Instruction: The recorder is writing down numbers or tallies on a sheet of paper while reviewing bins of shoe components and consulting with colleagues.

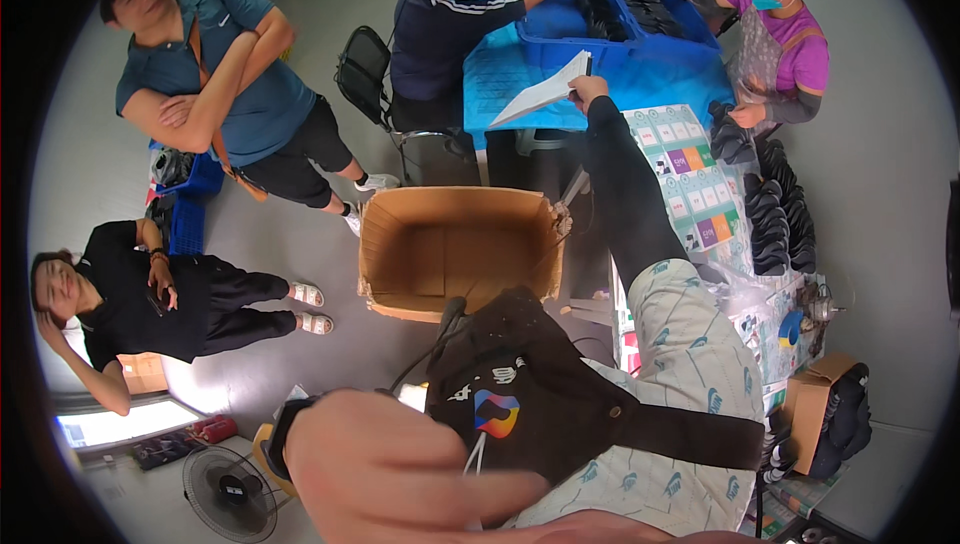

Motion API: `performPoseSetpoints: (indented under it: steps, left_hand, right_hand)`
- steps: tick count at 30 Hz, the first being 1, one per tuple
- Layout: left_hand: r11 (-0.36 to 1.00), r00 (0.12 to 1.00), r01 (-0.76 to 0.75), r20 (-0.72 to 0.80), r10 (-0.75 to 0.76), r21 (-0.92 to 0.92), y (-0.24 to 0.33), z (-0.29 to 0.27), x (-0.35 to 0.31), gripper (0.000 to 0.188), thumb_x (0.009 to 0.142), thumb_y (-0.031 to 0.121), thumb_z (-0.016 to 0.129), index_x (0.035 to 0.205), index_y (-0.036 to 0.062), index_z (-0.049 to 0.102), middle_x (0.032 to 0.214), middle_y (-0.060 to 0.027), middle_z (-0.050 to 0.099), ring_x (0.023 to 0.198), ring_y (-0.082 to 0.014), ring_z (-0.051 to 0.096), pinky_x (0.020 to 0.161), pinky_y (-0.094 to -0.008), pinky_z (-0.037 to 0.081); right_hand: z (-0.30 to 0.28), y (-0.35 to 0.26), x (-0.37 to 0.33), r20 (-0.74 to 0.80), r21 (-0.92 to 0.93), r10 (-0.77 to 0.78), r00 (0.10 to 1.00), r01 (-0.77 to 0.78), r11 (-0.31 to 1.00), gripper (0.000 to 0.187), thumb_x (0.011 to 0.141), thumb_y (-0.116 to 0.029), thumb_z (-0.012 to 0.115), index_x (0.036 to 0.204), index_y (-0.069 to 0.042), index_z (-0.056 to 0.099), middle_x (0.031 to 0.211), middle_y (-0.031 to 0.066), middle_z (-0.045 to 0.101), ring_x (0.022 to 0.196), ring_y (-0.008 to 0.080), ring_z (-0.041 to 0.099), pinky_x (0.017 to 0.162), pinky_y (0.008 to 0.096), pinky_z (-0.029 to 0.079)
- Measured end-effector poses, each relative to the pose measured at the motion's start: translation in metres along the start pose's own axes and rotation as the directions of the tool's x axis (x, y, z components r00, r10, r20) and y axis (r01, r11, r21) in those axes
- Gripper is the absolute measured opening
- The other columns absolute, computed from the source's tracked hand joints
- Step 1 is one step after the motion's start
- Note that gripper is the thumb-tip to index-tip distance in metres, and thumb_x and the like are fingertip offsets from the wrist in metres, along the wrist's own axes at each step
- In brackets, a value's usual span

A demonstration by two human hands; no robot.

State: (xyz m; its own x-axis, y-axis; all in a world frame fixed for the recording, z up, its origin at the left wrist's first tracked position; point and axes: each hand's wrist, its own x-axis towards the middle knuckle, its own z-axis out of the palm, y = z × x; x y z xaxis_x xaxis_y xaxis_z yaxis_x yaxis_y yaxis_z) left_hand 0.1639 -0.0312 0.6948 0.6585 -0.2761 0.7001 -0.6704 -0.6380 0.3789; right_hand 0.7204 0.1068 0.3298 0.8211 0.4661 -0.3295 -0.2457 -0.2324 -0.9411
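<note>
My right arm, in a black sleeve under a pale patterned short sleeve, stretches far ahead. At its end my right hand [588, 91] is closed around a sheaf of white paper [543, 92], held up by the near edge of the blue-covered table. A small dark stick-like thing stands up beside the thumb. Very close at the lower edge is my left hand [400, 464], large and partly blurred, in front of my black apron [530, 384]. Its fingers are smeared, and I see nothing in it. An open cardboard box [458, 199] stands between me and the table.
Blue crates [560, 49] with dark curved pieces sit on the blue table [490, 79], several people around it. Stacks of black pieces [768, 229] line the right-hand table. Two people stand at left; a fan [232, 489] is lower left. A black chair [362, 69] stands near the table.
</note>
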Motion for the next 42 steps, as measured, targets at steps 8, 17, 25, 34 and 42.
performPoseSetpoints:
  steps: [8,17,25,34,42]
  left_hand:
    - [0.483,0.481,0.872,-0.308,-0.820,0.077,-0.102,0.044,-0.120,0.046,0.090,0.006,0.076,0.135,0.0046,0.065,0.106,-0.0051,0.074,0.066,-0.0118,0.045,0.063,-0.0271,0.045]
    - [0.396,0.403,0.915,-0.203,-0.892,0.076,-0.178,0.091,-0.194,0.070,0.083,0.030,0.087,0.138,-0.0037,0.060,0.127,-0.0208,0.070,0.114,-0.0315,0.069,0.098,-0.0402,0.052]
    - [0.163,0.090,0.835,-0.162,-0.983,-0.525,-0.135,0.143,-0.275,0.030,0.096,0.018,0.075,0.117,-0.0029,0.071,0.101,-0.0035,0.074,0.090,-0.0095,0.066,0.081,-0.0272,0.054]
    - [0.231,-0.062,0.831,-0.496,-0.866,-0.507,-0.120,0.173,-0.341,0.040,0.097,0.022,0.072,0.120,-0.0111,0.068,0.108,-0.0096,0.073,0.095,-0.0158,0.065,0.087,-0.0327,0.053]
    - [-0.008,-0.268,0.814,-0.364,-0.892,-0.581,-0.090,0.152,-0.337,0.053,0.097,0.022,0.074,0.133,-0.0124,0.057,0.129,-0.0161,0.066,0.112,-0.0227,0.063,0.100,-0.0343,0.049]
  right_hand:
    - [-0.041,-0.006,-0.050,0.372,-0.153,-0.076,0.925,0.141,0.978,0.028,0.081,-0.011,0.078,0.104,0.001,0.067,0.078,0.0105,0.067,0.056,0.0169,0.059,0.044,0.0341,0.036]
    - [-0.030,-0.026,-0.262,0.947,-0.020,-0.055,0.317,0.229,0.973,0.043,0.085,-0.008,0.079,0.126,0.001,0.067,0.109,0.0047,0.071,0.099,0.0114,0.066,0.091,0.0278,0.052]
    - [0.000,-0.093,-0.364,0.787,-0.141,-0.467,0.404,0.854,0.501,0.066,0.088,-0.005,0.074,0.147,-0.009,0.047,0.095,0.0039,0.070,0.086,0.0100,0.067,0.081,0.0271,0.054]
    - [0.014,-0.075,-0.436,0.469,0.674,-0.840,0.272,0.505,0.539,0.017,0.099,-0.002,0.057,0.113,-0.002,0.066,0.134,0.0177,0.063,0.121,0.0249,0.063,0.104,0.0409,0.048]
    - [-0.045,-0.045,-0.381,0.392,-0.051,-0.901,0.187,0.982,0.181,0.007,0.097,-0.012,0.065,0.092,-0.014,0.070,0.151,0.0152,0.055,0.113,0.0276,0.067,0.091,0.0443,0.056]
